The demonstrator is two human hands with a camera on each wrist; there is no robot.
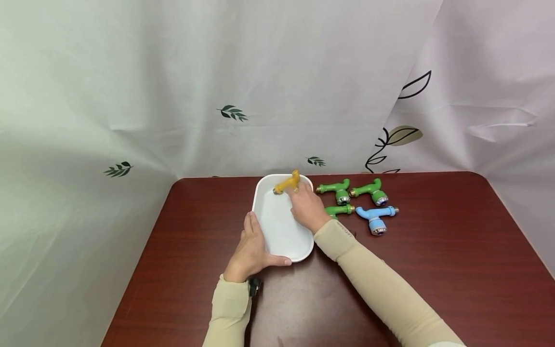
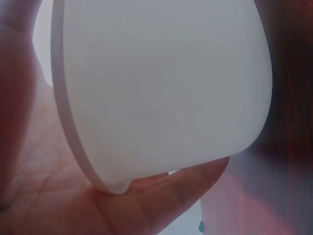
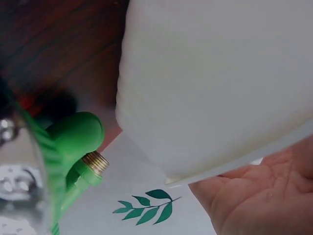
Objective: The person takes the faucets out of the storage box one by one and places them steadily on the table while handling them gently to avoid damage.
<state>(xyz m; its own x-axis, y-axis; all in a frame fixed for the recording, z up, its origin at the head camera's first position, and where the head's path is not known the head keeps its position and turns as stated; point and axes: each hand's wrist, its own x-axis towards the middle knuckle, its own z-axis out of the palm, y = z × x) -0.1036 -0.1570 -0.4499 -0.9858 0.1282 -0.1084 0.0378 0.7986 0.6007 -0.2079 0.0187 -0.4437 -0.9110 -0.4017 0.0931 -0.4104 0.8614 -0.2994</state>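
A white rectangular tray (image 1: 282, 231) rests on the table, its long side pointing away from me. My left hand (image 1: 252, 248) holds its near left corner, fingers along the left side and thumb across the near rim. In the left wrist view the tray's outer wall (image 2: 166, 88) fills most of the picture, its rim against the palm. At the tray's far end, my right hand (image 1: 308, 207) grips a yellow tap (image 1: 287, 183) with the fingertips. In the right wrist view the tray wall (image 3: 210, 83) hides the tap and the fingertips.
Right of the tray lie two green taps (image 1: 336, 188) (image 1: 370, 190) at the back, with a third green tap (image 1: 340, 210) partly behind my right wrist. Beside that one is a blue tap (image 1: 376, 217). A patterned white curtain (image 1: 260, 96) hangs behind the dark red table (image 1: 455, 270).
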